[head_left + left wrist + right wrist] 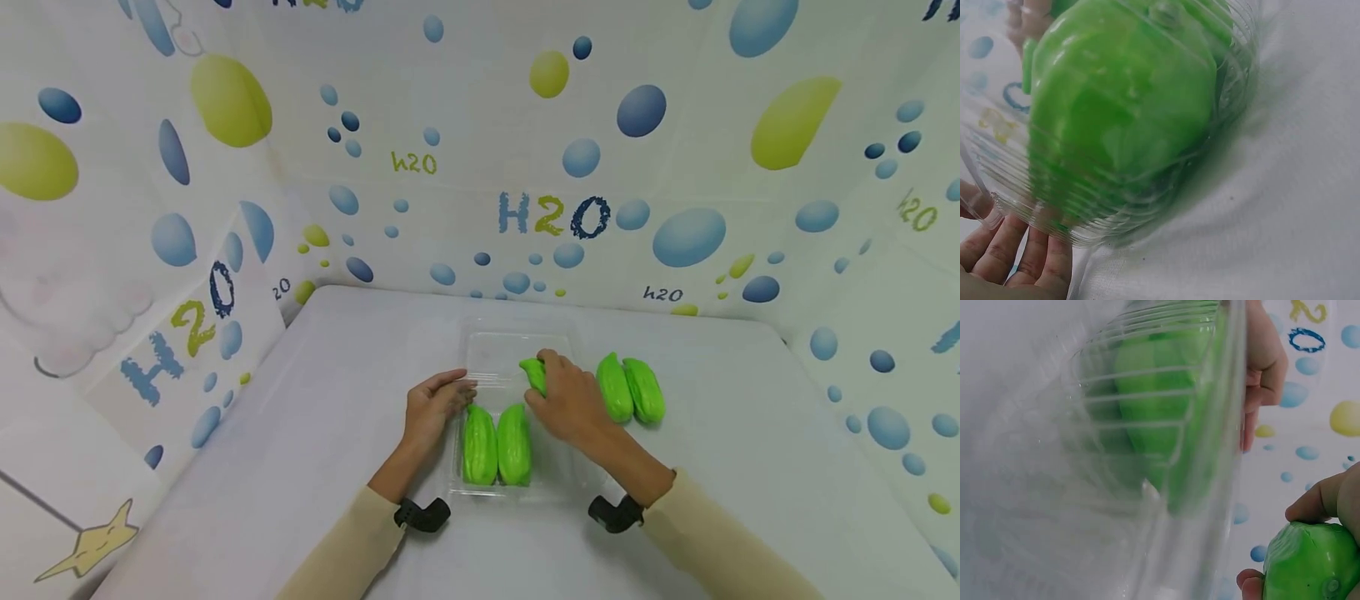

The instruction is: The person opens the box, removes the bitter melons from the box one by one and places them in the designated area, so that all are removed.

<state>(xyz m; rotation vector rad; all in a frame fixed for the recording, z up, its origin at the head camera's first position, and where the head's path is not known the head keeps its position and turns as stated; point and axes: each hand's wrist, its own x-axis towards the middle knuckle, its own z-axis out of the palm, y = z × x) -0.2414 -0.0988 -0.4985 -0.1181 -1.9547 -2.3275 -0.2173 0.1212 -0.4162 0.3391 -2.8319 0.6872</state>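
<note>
On the table stands a clear plastic box point(555, 479) with two green ribbed vegetables, one at its left side point(480, 446) and another beside it point(514, 446), both lengthwise with their stems away from me. My left hand point(435, 407) holds the box's left rim; in the left wrist view its fingers point(1035, 253) meet the ridged outer wall. Over the right part of the box my right hand point(570, 400) grips another green vegetable point(534, 373), thumb and fingers around its sides. The right wrist view shows the blunt end of that vegetable point(1310, 559); my hand hides much of it.
Two more green vegetables, one closer to the box point(615, 387) and one outside it point(645, 392), lie side by side on the white tabletop point(360, 350) right of the box. Patterned cloth walls point(480, 167) enclose the table at the back and sides.
</note>
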